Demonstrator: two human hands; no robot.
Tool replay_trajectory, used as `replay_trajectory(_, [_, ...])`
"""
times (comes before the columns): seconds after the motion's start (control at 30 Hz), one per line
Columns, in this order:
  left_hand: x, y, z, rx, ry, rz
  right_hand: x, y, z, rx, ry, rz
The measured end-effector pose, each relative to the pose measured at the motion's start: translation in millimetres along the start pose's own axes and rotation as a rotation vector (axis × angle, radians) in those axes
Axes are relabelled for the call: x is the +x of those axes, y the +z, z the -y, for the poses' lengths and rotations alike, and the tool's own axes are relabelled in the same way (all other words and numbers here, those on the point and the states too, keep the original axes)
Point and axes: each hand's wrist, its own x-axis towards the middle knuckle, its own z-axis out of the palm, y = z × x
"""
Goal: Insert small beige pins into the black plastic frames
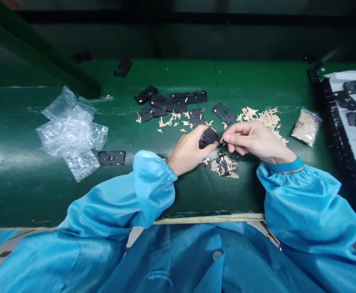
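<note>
The left hand (pixel 187 149) is gripping a black frame (pixel 209 137), its thumb and fingers closed around the near side. The right hand (pixel 254 140) is pinching in from 3 o'clock, its fingertips (pixel 226 138) meeting the frame's edge; whether they are holding something small there, I cannot tell. The frame is looking light, thin and stiff, probably moulded plastic, so its outer edges are seeming the best place to take hold, with a firm pinch in case it is slippery. It is sitting between both hands, just at the left hand's 3 o'clock. Beige scraps (pixel 223 167) are lying just below the hands at 6 o'clock. A loose group of frames (pixel 166 103) is lying at 11 o'clock, a scrap heap (pixel 265 120) at 1 o'clock, a small bag (pixel 306 127) at 2 o'clock, a lone frame (pixel 111 158) at 9 o'clock and clear bags (pixel 71 134) beyond it, all resting on the green bench (pixel 166 199)
</note>
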Motion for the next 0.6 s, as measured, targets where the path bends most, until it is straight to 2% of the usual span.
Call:
replay_trajectory(0.13, [-1.5,-2.0,-6.8,0.097,-0.007,0.191,0.1,-5.0,-3.1,0.101,-0.037,0.01])
replay_trajectory(0.23, [0.9,-3.0,-7.0,-0.016,-0.048,0.233,0.2,-6.0,-5.5,0.099,-0.032,0.029])
replay_trajectory(0.33, [6.9,-3.0,-4.9,-0.287,-0.154,0.198,-0.2,-4.5,-5.1,0.082,-0.013,0.059])
replay_trajectory(0.43, [13.5,-1.2,-3.1,-0.475,-0.206,0.065,0.7,-2.2,-4.7,0.112,-0.016,0.089])
replay_trajectory(0.5, [16.0,0.8,-2.1,-0.517,-0.177,-0.013,2.3,-0.7,-5.5,0.118,-0.014,0.085])
replay_trajectory(0.6, [14.6,3.4,-0.6,-0.475,-0.134,-0.044,5.0,2.1,-7.7,0.088,-0.018,0.025])
